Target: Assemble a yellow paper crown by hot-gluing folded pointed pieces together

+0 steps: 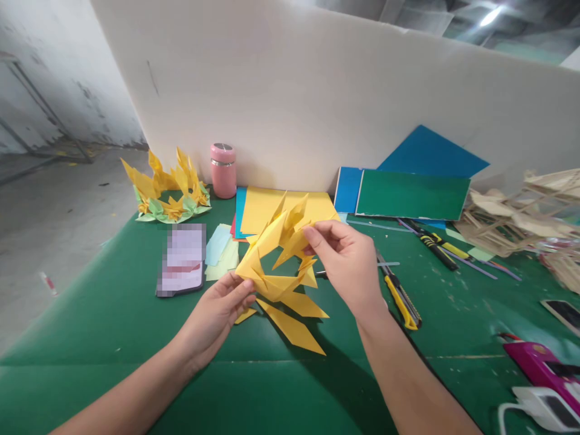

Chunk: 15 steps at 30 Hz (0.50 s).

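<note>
A spiky ring of folded yellow paper units [281, 266] hangs just above the green table [113, 338], held between both hands. My left hand [217, 314] pinches the ring's lower left side with closed fingers. My right hand [347, 263] pinches a pointed unit at the ring's upper right, fingers closed on the paper. Long yellow points stick out below the ring toward the table.
A finished yellow and green paper crown [170, 193] and a pink flask [223, 170] stand at the back left. A phone [181, 260], pale paper slips [220, 251], yellow sheets [263, 208], blue and green card [410, 193], a yellow utility knife [401, 299], wooden stick models [521, 217] and a magenta glue gun [539, 365] lie around.
</note>
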{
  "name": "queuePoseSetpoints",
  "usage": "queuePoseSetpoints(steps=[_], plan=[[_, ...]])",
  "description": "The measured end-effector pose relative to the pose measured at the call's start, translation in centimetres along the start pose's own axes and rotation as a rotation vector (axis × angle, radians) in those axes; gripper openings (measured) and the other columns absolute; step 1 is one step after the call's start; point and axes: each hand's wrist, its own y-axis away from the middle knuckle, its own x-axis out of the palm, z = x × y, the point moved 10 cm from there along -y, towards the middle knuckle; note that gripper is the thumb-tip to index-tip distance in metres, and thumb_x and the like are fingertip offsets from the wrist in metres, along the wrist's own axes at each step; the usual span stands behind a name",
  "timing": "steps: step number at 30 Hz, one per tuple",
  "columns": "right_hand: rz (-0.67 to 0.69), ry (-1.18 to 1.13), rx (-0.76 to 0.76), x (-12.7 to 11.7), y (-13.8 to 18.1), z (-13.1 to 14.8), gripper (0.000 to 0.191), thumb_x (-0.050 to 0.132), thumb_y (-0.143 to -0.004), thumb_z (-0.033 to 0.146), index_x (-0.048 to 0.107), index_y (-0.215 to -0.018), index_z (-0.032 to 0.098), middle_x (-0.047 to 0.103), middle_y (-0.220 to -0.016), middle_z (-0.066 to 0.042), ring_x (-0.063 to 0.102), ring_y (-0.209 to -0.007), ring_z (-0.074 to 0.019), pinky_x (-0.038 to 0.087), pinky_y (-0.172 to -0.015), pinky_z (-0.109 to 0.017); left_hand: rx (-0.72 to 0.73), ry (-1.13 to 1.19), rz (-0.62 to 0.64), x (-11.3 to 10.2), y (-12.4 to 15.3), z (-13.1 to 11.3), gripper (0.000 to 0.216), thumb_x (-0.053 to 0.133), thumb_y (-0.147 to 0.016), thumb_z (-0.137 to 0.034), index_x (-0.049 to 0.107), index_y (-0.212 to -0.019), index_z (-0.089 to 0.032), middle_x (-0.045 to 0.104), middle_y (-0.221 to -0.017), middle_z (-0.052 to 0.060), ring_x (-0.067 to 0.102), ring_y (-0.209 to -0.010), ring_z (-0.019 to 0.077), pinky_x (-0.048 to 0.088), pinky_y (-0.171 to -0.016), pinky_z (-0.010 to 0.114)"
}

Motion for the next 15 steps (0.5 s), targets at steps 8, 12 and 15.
queuePoseSetpoints(steps=[8, 12, 15], plan=[[0.088, 0.061, -0.041, 2.0, 0.9, -0.2, 0.016, 0.062, -0.080, 0.033, 0.064, -0.073, 0.019, 0.067, -0.066, 0.000, 0.063, -0.058, -0.0141, 0.052, -0.057, -0.026, 0.023, -0.025, 0.019, 0.0, -0.1, 0.2, 0.031, 0.083, -0.061, -0.025, 0.069, -0.087, -0.017, 0.069, -0.083, 0.000, 0.062, -0.072, 0.0089, 0.050, -0.071, 0.019], [0.109, 0.076, -0.048, 2.4, 1.2, -0.2, 0.016, 0.062, -0.080, 0.033, 0.064, -0.074, 0.019, 0.069, -0.069, 0.000, 0.065, -0.061, -0.0149, 0.053, -0.059, -0.027, 0.031, -0.023, 0.035, 0.2, 0.0, 0.2, 0.032, 0.084, -0.060, -0.026, 0.068, -0.087, -0.017, 0.070, -0.083, 0.001, 0.062, -0.072, 0.0100, 0.050, -0.073, 0.021], [0.117, 0.098, -0.050, 2.6, 1.4, -0.1, 0.016, 0.062, -0.080, 0.033, 0.064, -0.073, 0.019, 0.069, -0.067, 0.000, 0.065, -0.060, -0.0147, 0.052, -0.058, -0.026, 0.048, -0.022, 0.050, 0.3, 0.0, 0.1, 0.031, 0.083, -0.061, -0.026, 0.068, -0.087, -0.017, 0.071, -0.083, 0.002, 0.063, -0.073, 0.0113, 0.050, -0.073, 0.022]])
